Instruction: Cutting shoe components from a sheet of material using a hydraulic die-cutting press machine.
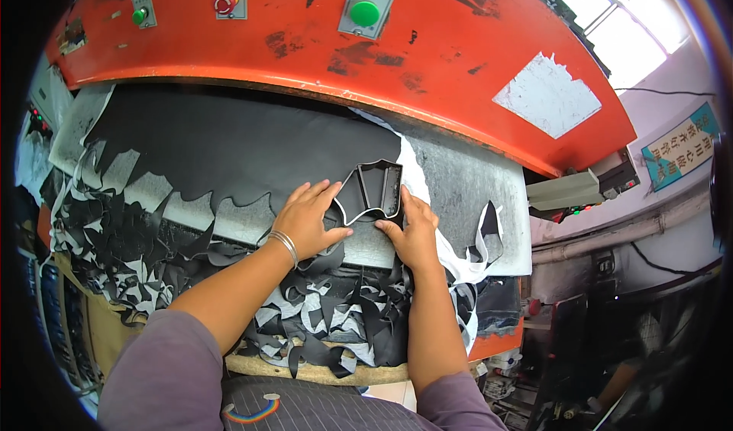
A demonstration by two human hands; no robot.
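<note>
A metal cutting die point(392, 189) with an inner crossbar lies on the lower right edge of a black leather-like sheet point(244, 141). My left hand point(307, 221) lies at the die's left side, fingers spread, its index fingertip near or touching the rim. With thumb and fingers, my right hand point(414, 229) holds the die's lower right corner. The sheet's near edge is scalloped with cut-outs, and its pale underside point(412, 171) shows at the right. Beneath it is a grey-white cutting board point(473, 179).
A red machine beam point(435, 72) spans the far side, carrying a large green button point(364, 13) and a red knob point(225, 3). Black and white offcuts point(328, 316) hang in a tangle over the near edge. Grey blocks point(565, 192) stand at the right.
</note>
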